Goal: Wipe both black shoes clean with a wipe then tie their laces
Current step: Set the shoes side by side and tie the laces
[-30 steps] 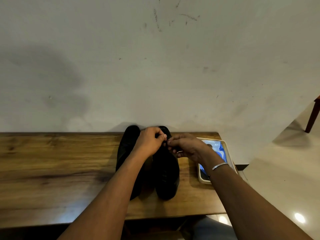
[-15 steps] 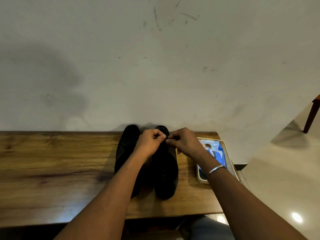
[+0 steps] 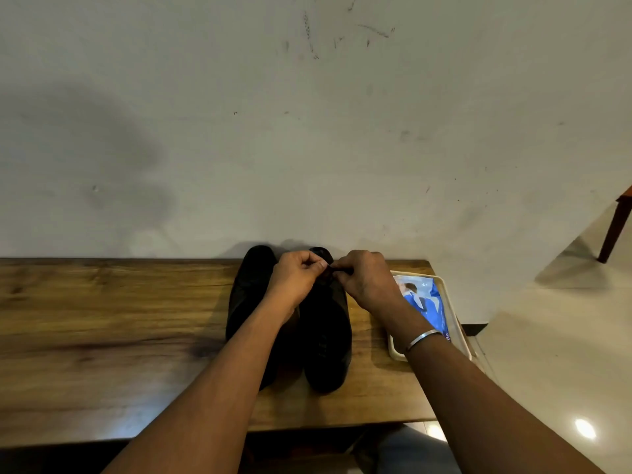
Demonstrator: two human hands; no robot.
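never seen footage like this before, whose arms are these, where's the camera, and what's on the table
There is no machine here. The camera sits on a person's head and looks forward and down, so the two bare arms reaching in from the bottom are that person's own. The left hand and right hand meet over the right shoe of a black pair; the left shoe stands beside it on a wooden table against a wall. The fingers are pinched together, apparently on the lace, which is too dark and small to make out. Right of the shoes, a pale tray holds a blue packet, possibly wipes.
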